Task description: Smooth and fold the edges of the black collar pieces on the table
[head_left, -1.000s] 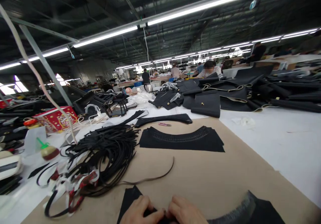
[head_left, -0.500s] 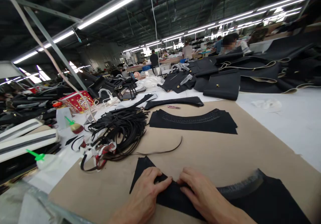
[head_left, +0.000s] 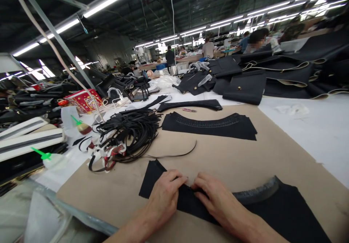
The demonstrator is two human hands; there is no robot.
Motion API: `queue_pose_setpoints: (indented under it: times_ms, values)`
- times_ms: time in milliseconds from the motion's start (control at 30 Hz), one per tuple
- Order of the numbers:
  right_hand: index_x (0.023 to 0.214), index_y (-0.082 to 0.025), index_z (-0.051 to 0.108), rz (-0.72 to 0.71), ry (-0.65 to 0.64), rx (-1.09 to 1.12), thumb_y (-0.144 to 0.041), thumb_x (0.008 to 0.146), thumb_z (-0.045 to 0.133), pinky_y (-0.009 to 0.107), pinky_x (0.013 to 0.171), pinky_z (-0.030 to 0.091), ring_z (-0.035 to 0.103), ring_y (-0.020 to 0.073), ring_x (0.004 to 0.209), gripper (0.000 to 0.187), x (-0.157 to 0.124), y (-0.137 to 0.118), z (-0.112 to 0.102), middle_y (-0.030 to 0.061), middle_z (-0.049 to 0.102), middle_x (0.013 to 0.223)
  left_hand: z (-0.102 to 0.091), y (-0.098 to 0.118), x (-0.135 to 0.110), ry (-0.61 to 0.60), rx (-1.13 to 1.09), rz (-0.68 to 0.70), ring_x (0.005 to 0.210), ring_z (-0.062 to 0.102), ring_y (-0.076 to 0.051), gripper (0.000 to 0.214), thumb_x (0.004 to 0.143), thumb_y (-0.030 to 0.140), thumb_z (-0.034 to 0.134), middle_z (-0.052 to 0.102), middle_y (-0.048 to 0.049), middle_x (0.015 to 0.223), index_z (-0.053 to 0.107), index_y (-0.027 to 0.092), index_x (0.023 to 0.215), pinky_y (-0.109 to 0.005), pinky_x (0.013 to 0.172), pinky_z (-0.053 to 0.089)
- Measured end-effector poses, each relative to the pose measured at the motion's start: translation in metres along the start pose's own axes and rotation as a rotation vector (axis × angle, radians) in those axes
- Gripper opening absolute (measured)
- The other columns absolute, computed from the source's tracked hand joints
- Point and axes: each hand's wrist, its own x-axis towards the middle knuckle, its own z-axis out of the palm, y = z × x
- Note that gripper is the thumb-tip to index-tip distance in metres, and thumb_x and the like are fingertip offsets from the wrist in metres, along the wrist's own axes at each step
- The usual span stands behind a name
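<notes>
A black curved-cut panel [head_left: 283, 208], of leather or fabric, lies in front of me with a shiny strip folded along its inner curve. My left hand [head_left: 165, 194] is closed at the curved edge near the panel's left end, thumb and fingers pinching it. Just to the right, my right hand [head_left: 212, 197] pinches the same edge, its fingers bent and the thumb below. Only a small gap separates the two hands. Part of the panel is hidden beneath my hands and wrists.
Beyond my hands lies a stack of similar black panels [head_left: 209, 128], with thread snips [head_left: 189, 110] behind it. A bundle of black strips [head_left: 131, 130] sits to the left. Green-nozzled bottles [head_left: 53, 159] stand further left. Black bag pieces [head_left: 244, 88] are heaped at the back right.
The left hand has shifted slightly rightward along the panel's edge, and the fingers of both hands have moved a little. The camera view has tilted slightly.
</notes>
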Motion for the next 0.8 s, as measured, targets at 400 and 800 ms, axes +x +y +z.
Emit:
queue_pose_setpoints:
  times_ms: [400,800]
  values:
    - [0.084,-0.018,0.057,-0.002,0.027,-0.032,0.001,0.083,0.058,0.028,0.076,0.039,0.051,0.0182,0.084,0.019,-0.006,0.001,0.0,0.0004,0.054,0.089,0.015,0.006,0.0,-0.017,-0.025,0.035,0.082,0.052,-0.021,0.036,0.088,0.006,0.036,0.058,-0.0052,0.087,0.067,0.019,0.099,-0.029,0.072,0.045]
    - [0.09,-0.019,0.06,-0.051,-0.051,-0.033,-0.002,0.087,0.054,0.027,0.079,0.04,0.053,0.0174,0.088,0.018,-0.022,0.011,-0.02,0.0017,0.054,0.094,0.017,0.012,-0.016,-0.069,0.111,0.082,0.098,0.05,-0.025,0.039,0.093,0.011,0.036,0.055,-0.0093,0.106,0.059,0.02,0.122,-0.038,0.086,0.048]
